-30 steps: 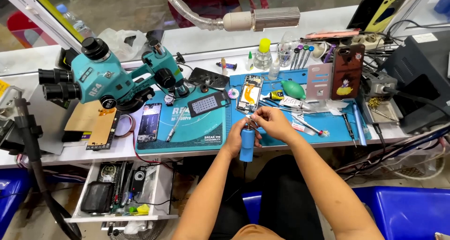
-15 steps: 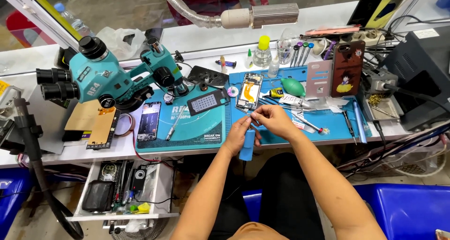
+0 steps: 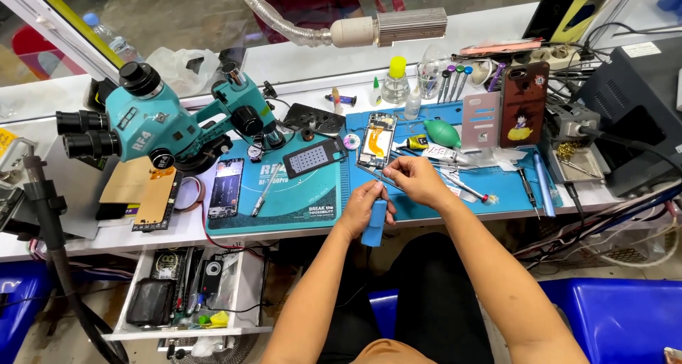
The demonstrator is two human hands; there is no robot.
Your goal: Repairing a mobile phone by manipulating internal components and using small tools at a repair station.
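Blue cylindrical tool sits upright in left hand, fist wrapped round it at desk edge, close to the body. Right hand just above it, fingers pinched on a thin metal strip or frame w/ its end at the tool's top; can't tell exactly what the piece is. Opened phone, back off & orange flex showing, lies just beyond both hands on blue mat. Judging by that: teardown done, reassembly not begun. Teal microscope further left, unused.
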